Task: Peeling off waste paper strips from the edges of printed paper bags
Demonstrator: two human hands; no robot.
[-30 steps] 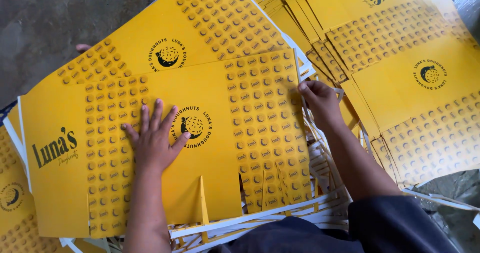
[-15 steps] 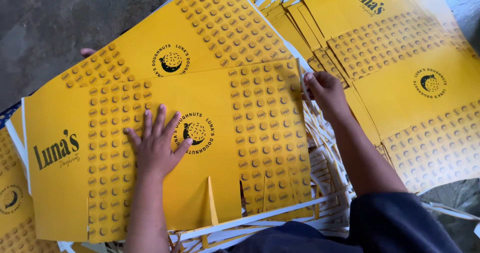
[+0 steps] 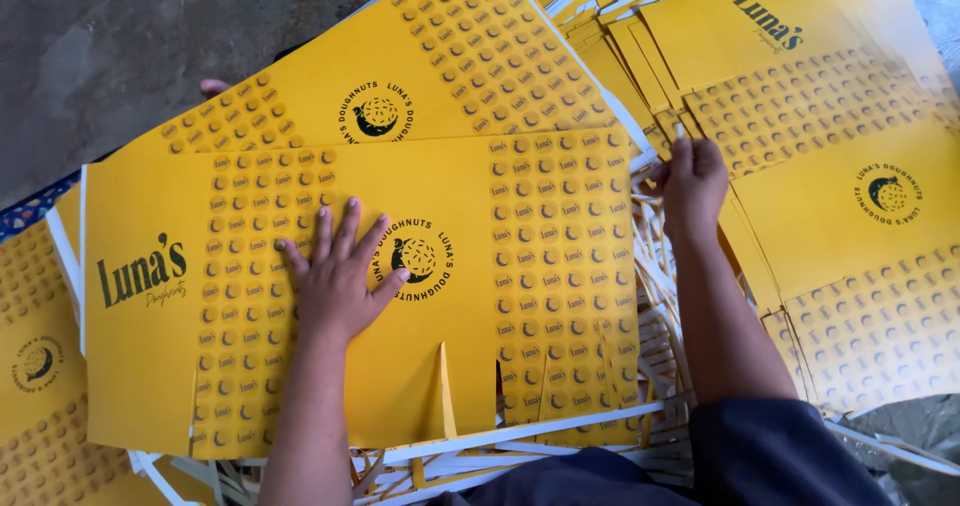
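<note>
- Left hand (image 3: 338,284): laid flat, palm down, fingers spread wide, on the top yellow printed card sheet (image 3: 400,366). It grips nothing; it only presses on the surface, just left of the round dark emblem (image 3: 414,258) printed at the sheet's centre.
- Top sheet: flat die-cut box blank, lying straight in front of the person on a stack of like sheets. Slits cut in its near edge; one narrow flap (image 3: 447,391) stands up slightly.
- Right hand (image 3: 692,184): at the right edge of the top sheet, fingers curled, fingertips at the edges of the fanned stack of yellow sheets (image 3: 860,266) to the right. Whether it pinches a sheet edge cannot be told from this view.
- Between the two stacks and along the near edge: loose white and yellow trimmed strips (image 3: 655,296), tangled.
- Another yellow sheet (image 3: 450,56) lies tilted beneath the top one, reaching away to the upper left.
- Bare grey concrete floor (image 3: 110,56) at upper left.
- Dark sleeve (image 3: 780,456) covers the right upper arm.
</note>
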